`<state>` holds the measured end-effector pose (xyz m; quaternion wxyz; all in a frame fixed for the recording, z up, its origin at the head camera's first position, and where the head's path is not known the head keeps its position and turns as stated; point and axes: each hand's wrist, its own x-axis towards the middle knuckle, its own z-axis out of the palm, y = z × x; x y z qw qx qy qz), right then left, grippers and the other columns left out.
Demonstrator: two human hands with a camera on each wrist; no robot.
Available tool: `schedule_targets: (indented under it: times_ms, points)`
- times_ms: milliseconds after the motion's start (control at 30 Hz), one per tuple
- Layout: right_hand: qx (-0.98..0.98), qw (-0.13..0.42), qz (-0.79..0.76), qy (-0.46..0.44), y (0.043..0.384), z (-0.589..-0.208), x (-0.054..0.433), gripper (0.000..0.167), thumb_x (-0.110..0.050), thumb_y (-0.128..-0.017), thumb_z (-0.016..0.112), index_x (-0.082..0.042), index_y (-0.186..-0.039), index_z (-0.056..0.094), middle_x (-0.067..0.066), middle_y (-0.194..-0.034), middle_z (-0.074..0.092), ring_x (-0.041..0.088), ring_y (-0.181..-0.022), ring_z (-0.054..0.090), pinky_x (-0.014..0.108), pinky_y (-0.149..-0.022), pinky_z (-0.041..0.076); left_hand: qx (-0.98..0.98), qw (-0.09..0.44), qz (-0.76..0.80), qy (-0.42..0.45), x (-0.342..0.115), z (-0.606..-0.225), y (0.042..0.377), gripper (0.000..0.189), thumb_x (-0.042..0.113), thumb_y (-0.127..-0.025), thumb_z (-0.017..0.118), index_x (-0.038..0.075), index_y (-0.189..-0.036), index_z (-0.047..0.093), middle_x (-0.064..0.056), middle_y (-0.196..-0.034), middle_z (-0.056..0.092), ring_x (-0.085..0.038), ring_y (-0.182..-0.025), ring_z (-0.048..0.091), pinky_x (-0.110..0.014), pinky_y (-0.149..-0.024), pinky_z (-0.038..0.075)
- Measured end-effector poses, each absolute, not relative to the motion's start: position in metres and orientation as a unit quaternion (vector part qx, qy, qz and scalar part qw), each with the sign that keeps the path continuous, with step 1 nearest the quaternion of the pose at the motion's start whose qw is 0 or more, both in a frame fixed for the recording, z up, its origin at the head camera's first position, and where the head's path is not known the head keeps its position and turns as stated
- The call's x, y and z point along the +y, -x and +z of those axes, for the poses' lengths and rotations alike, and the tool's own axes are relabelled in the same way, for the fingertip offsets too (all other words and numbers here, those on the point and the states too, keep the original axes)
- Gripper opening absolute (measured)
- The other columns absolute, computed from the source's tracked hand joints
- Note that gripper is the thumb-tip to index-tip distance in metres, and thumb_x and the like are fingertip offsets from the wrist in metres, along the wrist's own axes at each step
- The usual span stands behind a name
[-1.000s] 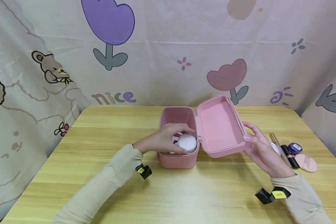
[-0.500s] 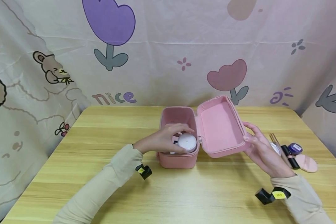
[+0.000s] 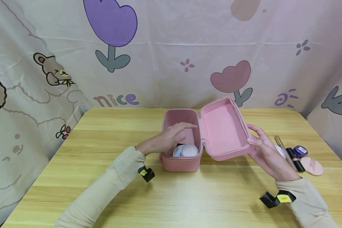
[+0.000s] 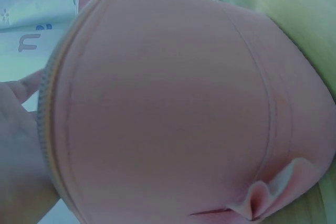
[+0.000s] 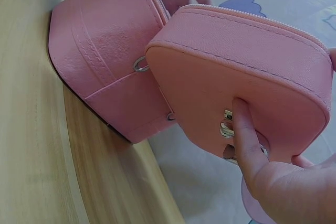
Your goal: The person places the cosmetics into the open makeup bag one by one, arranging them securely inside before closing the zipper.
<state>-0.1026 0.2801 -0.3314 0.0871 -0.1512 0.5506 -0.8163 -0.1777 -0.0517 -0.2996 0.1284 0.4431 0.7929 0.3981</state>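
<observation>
A pink cosmetic case (image 3: 181, 165) stands on the table with its lid (image 3: 223, 126) swung out to the right. My right hand (image 3: 269, 155) grips the lid by its right edge, thumb at the rim. In the right wrist view one finger (image 5: 247, 137) presses along the lid's outer face beside the metal fittings. Over the case's opening hovers my left hand (image 3: 168, 139), fingers stretched and holding nothing. A white round jar (image 3: 190, 150) and a pale blue round item (image 3: 177, 151) lie inside at the near end. The case wall (image 4: 163, 103) fills most of the left wrist view.
Right of the right hand lie a white round container (image 3: 280, 151), partly covered, a slim brown stick (image 3: 285, 155), a black tube (image 3: 295, 160), a purple jar (image 3: 300, 151) and a pink powder puff (image 3: 312, 166). A printed cloth (image 3: 165, 72) hangs behind the table.
My left hand has let go of the white jar, which now sits lower in the case, and its fingers have lifted and straightened. My right hand still holds the lid in place.
</observation>
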Motion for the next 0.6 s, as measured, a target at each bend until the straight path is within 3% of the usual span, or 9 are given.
schedule_targets:
  times_ms: [133,267,400,500,600]
  points:
    - [0.548,0.086,-0.817,0.158,0.102,-0.330,0.279,0.045,0.000,-0.100,0.034,-0.015,-0.142,0.027,0.008,-0.140,0.032,0.015,-0.117,0.053,0.029,-0.095,0.045,0.770,0.142,0.433,-0.446,-0.055,-0.300,0.177,0.103,0.082,-0.083,0.016,0.001,-0.144,0.039,-0.014,-0.149,0.036,-0.028,-0.138,0.026,-0.053,-0.109,0.021]
    - [0.547,0.084,-0.818,0.157,0.101,-0.329,0.278,0.045,-0.001,-0.100,0.034,-0.015,-0.142,0.027,0.008,-0.141,0.031,0.015,-0.117,0.053,0.028,-0.095,0.045,0.761,0.135,0.447,-0.450,-0.056,-0.303,0.178,0.103,0.081,-0.084,0.014,0.001,-0.143,0.041,-0.015,-0.150,0.034,-0.028,-0.139,0.024,-0.055,-0.110,0.018]
    - [0.551,0.083,-0.816,0.154,0.102,-0.330,0.278,0.045,-0.001,-0.100,0.035,-0.015,-0.142,0.027,0.008,-0.141,0.031,0.015,-0.117,0.053,0.029,-0.095,0.045,0.762,0.114,0.459,-0.443,-0.056,-0.306,0.178,0.087,0.070,-0.092,0.024,0.001,-0.142,0.042,-0.013,-0.148,0.037,-0.026,-0.138,0.026,-0.054,-0.109,0.020]
    - [0.553,0.083,-0.816,0.147,0.102,-0.331,0.279,0.045,-0.001,-0.100,0.035,-0.016,-0.142,0.027,0.007,-0.140,0.031,0.015,-0.116,0.054,0.029,-0.094,0.046,0.766,0.083,0.476,-0.424,-0.057,-0.309,0.178,0.066,0.049,-0.097,0.037,0.000,-0.140,0.044,-0.014,-0.144,0.042,-0.026,-0.134,0.033,-0.052,-0.108,0.026]
    - [0.556,0.083,-0.815,0.141,0.103,-0.332,0.279,0.045,-0.001,-0.100,0.036,-0.017,-0.141,0.028,0.007,-0.139,0.032,0.015,-0.116,0.054,0.029,-0.094,0.046,0.769,0.029,0.501,-0.397,-0.060,-0.312,0.177,0.051,0.027,-0.095,0.047,-0.003,-0.136,0.048,-0.015,-0.139,0.046,-0.027,-0.131,0.038,-0.051,-0.107,0.030]
